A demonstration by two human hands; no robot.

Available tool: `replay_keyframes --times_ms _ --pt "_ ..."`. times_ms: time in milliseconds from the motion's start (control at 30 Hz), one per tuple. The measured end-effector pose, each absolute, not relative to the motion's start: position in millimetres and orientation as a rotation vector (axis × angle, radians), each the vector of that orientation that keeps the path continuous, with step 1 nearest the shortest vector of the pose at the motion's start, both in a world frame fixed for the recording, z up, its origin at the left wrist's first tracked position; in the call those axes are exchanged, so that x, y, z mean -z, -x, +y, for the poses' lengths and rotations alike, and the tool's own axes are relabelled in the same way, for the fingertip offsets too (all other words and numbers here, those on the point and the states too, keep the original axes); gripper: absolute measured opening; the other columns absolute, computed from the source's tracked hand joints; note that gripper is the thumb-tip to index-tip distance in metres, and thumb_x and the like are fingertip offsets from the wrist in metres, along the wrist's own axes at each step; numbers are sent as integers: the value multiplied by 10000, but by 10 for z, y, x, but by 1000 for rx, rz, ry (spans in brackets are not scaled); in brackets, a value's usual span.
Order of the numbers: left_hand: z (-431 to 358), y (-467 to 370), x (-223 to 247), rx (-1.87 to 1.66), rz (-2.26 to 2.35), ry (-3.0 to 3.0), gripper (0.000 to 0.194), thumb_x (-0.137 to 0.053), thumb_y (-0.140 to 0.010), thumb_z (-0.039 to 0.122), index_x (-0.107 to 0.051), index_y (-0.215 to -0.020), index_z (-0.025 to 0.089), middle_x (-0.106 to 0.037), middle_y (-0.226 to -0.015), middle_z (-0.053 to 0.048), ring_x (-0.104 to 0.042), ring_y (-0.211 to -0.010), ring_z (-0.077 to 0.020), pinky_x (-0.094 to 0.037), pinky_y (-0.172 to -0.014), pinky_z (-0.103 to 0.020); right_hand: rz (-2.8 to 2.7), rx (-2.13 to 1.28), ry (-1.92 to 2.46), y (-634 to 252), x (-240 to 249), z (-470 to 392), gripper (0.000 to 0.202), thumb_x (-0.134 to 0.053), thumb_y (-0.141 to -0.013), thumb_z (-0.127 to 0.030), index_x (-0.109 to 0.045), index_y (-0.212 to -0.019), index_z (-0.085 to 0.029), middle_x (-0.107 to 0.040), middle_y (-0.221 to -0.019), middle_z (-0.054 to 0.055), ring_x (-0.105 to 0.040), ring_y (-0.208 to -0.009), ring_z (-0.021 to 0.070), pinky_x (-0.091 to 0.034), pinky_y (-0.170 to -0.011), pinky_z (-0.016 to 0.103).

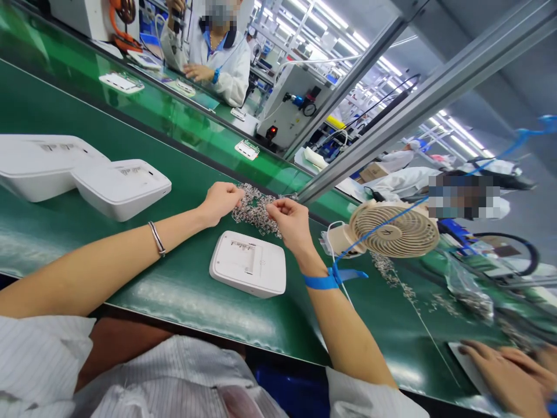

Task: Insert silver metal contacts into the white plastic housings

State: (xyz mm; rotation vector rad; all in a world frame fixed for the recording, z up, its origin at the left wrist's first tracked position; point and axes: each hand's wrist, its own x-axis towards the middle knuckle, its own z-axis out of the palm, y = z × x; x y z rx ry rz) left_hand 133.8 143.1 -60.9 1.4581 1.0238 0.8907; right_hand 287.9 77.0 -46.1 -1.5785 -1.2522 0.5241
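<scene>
A heap of small shiny metal pieces (256,210), which look like battery contacts, lies on the green bench. My left hand (220,203) is at its left side, fingertips pinched together at the pieces. At the right side, my right hand (292,223) has thumb and forefinger pinched over the heap; whatever is between them is too small to tell. Just in front of the hands lies a white plastic housing (272,264), its recessed battery compartment facing up. A blue wrist strap (321,281) circles my right wrist, and a metal bangle (156,239) my left.
Two more white housings (122,183) stand at the left, overlapping. A beige fan (394,229) and a metal post (331,168) are at the right. Beyond runs a green conveyor (209,128) carrying circuit boards (247,150). Co-workers sit across and to the right, one's hands (500,371) nearby.
</scene>
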Motion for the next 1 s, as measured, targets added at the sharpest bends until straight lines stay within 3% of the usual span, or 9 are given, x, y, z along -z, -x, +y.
replay_keyframes --times_ms 133,267,433,600,667,767,867,1000 --pt "1536 -1309 496 -813 972 -1350 226 -479 -850 322 -613 -824 143 -687 -839 -65 -614 -774 -141 -447 -700 -286 -1196 -508 1609 -2951 563 1102 118 -584 -609 -271 -574 -661 -166 -590 -563 -14 -537 -549 110 -436 -538 246" --pt "1531 -1192 341 -672 826 -1338 344 -385 -870 382 -633 -967 163 -680 -1081 -93 -630 -960 -167 -457 -779 -279 -1229 -482 1689 -3004 637 1255 186 -589 -613 -277 -622 -730 -136 -659 -663 42 -592 -615 149 -482 -592 287" --pt "1600 -1062 320 -636 841 -1409 361 -439 -809 410 -633 -987 164 -669 -1103 -112 -609 -1027 -198 -426 -883 -322 -1437 -434 1769 -2974 642 1202 236 -503 -706 -226 -677 -847 -155 -711 -921 75 -644 -846 197 -489 -806 353" --pt "1627 -966 270 -658 968 -1643 295 -484 -775 404 -643 -874 175 -682 -1003 -99 -608 -949 -219 -432 -804 -340 -1650 -362 1873 -2872 578 1134 192 -551 -648 -124 -699 -705 -233 -693 -1059 27 -584 -1063 287 -359 -980 497" --pt "1570 -931 232 -620 980 -1783 264 -500 -765 391 -649 -808 177 -683 -881 -76 -608 -881 -228 -430 -733 -331 -1662 -290 1898 -2884 536 1053 194 -536 -682 -153 -704 -749 -224 -687 -1071 48 -574 -1077 303 -345 -980 514" --pt "1419 -921 222 -508 937 -2001 237 -527 -747 373 -656 -801 182 -667 -789 -48 -599 -843 -223 -414 -708 -314 -1656 -210 1891 -2971 493 829 231 -500 -744 -241 -697 -855 -193 -690 -1040 80 -604 -1000 262 -401 -935 432" --pt "1222 -956 264 -325 848 -2198 259 -576 -694 359 -655 -862 177 -671 -830 -55 -598 -854 -222 -408 -712 -294 -1653 -248 1898 -3076 527 563 230 -528 -728 -323 -687 -776 -164 -703 -793 77 -624 -737 209 -477 -746 349" --pt "965 -955 239 -21 779 -2383 394 -641 -615 341 -624 -964 159 -657 -836 -88 -604 -705 -218 -391 -571 -272 -1650 -377 1891 -3134 660 365 221 -550 -699 -349 -663 -703 -159 -649 -630 35 -548 -551 142 -442 -542 264"
